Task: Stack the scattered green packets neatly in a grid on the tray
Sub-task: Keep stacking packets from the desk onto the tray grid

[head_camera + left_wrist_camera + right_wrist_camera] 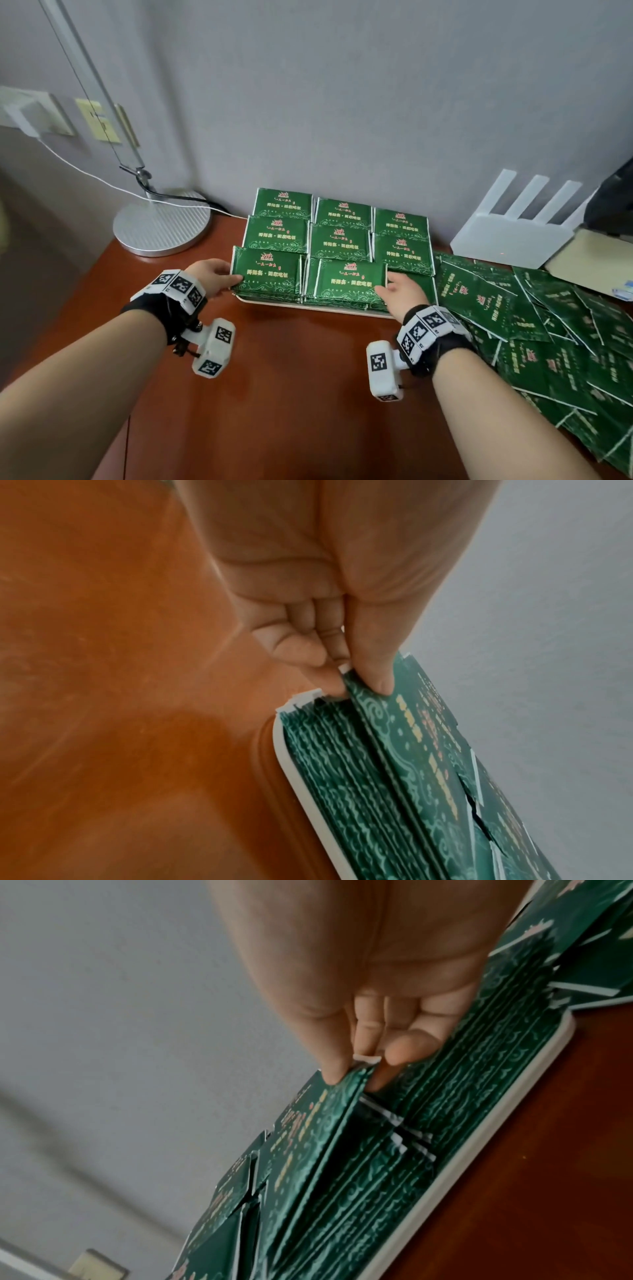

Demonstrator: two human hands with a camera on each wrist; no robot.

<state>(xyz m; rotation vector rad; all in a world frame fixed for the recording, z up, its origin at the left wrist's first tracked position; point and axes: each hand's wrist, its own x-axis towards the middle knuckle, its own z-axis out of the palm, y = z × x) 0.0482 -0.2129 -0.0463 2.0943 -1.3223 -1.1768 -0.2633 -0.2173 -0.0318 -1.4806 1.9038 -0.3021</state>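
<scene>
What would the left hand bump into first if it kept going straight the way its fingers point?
The left hand already pinches the front-left stack of green packets. Going straight on, it would probably push that stack into the middle front stack beside it.

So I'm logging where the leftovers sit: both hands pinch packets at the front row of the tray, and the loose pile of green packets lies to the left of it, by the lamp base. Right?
Not quite. The loose pile of green packets lies right of the tray, below the white router, as the head view shows. The lamp base stands left. The left hand and right hand do pinch front-row packets.
</scene>
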